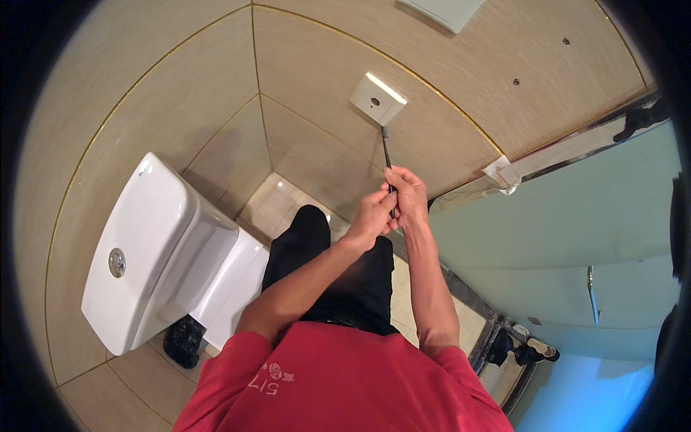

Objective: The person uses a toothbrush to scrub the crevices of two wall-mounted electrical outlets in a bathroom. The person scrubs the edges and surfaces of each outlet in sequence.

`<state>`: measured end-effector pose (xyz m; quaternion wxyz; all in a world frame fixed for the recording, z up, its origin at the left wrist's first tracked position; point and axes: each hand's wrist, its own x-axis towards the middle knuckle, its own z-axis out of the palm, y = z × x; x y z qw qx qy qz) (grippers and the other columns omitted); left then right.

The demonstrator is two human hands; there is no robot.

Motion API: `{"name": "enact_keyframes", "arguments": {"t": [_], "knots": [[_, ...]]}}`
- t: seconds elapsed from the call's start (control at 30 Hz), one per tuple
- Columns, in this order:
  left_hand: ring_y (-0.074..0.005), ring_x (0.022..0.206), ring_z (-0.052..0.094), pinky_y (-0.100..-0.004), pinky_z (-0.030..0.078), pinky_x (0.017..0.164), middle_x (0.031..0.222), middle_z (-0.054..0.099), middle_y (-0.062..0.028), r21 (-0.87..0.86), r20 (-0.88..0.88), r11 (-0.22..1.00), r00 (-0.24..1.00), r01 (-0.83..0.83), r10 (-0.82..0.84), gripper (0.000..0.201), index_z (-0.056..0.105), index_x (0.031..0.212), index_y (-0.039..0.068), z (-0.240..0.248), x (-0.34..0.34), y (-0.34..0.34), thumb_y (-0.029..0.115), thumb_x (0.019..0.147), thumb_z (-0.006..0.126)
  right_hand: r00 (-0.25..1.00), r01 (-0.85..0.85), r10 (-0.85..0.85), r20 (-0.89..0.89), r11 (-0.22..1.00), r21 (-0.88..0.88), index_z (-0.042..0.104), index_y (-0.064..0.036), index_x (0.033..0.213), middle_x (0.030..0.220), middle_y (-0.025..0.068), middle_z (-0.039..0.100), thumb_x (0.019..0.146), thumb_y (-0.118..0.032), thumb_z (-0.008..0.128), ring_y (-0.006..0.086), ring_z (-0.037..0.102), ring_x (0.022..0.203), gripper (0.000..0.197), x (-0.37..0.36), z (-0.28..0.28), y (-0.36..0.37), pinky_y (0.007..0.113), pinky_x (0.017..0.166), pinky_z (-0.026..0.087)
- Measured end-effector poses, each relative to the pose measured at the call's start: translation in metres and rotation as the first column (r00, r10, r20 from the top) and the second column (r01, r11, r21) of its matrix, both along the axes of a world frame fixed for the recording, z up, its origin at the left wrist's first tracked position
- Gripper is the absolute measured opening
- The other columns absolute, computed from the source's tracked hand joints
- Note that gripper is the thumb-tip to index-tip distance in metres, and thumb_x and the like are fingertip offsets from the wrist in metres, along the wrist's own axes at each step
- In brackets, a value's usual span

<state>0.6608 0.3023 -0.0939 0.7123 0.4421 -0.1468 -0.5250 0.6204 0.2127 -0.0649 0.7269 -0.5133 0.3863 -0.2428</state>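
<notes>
Both my hands are together in front of me, closed on a thin black brush (389, 153) that looks like a toothbrush. My right hand (409, 193) pinches the handle higher up, the thumb lying along it. Lower down, my left hand (373, 217) has its fingers round the handle's end, touching the right hand. The dark bristled head points away from me, just below a white square wall plate (378, 99) with a round hole or knob in its middle. Whether the bristles touch the wall or the plate, I cannot tell.
On the left stands a white toilet (144, 252) with a round flush button; a black plastic bag (183, 341) lies beside its base. A frosted glass door (554, 209) with a metal handle (592, 294) is on the right. Shoes (536, 351) sit near its foot. Another white panel (446, 9) is higher up.
</notes>
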Motion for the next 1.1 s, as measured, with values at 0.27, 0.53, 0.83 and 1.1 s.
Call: {"name": "enact_keyframes", "arguments": {"t": [0.27,0.53,0.83,1.1], "knots": [[-0.0079,0.052,0.049,-0.0210,0.033,0.043,0.065,0.055,0.0000,-0.016,0.087,0.997,0.993,-0.080,0.082,0.032,0.056,0.072,0.008,0.004,0.034,0.010,0.032,0.093,0.049,0.998,-0.035,0.035,0.054,0.999,-0.005,0.060,-0.0046,0.094,0.068,0.0022,0.059,0.085,-0.017,0.067,0.0053,0.041,0.035,0.017,0.038,-0.003,0.004,0.020,0.029,0.027],[-0.0089,0.049,0.049,-0.0225,0.034,0.040,0.064,0.054,-0.0031,0.023,0.000,1.000,1.000,-0.015,0.015,0.027,0.054,0.076,0.006,-0.011,0.002,0.000,0.025,0.093,0.049,1.000,-0.027,0.027,-0.002,1.000,-0.003,0.062,-0.0014,0.092,0.071,0.0048,0.060,0.085,-0.015,0.064,0.0091,0.050,0.049,0.016,-0.002,-0.001,0.004,0.022,0.039,0.036],[-0.0091,0.051,0.048,-0.0220,0.033,0.042,0.066,0.053,-0.0017,0.006,0.038,0.999,0.998,-0.047,0.046,0.031,0.054,0.072,0.006,-0.003,0.013,0.003,0.029,0.092,0.050,1.000,-0.001,0.000,0.025,1.000,0.011,0.059,-0.0033,0.100,0.069,0.0031,0.060,0.085,-0.018,0.067,0.0049,0.039,0.035,0.023,0.016,-0.011,-0.003,0.020,0.029,0.026],[-0.0085,0.045,0.048,-0.0222,0.032,0.037,0.061,0.054,-0.0032,0.056,0.061,0.997,0.997,-0.060,0.056,0.028,0.053,0.072,0.005,-0.004,0.019,0.012,0.021,0.095,0.047,1.000,-0.007,0.006,0.026,0.999,0.038,0.057,-0.0030,0.102,0.070,0.0040,0.060,0.085,-0.017,0.066,0.0058,0.038,0.034,0.023,0.018,-0.012,0.008,0.021,0.028,0.027]]}}
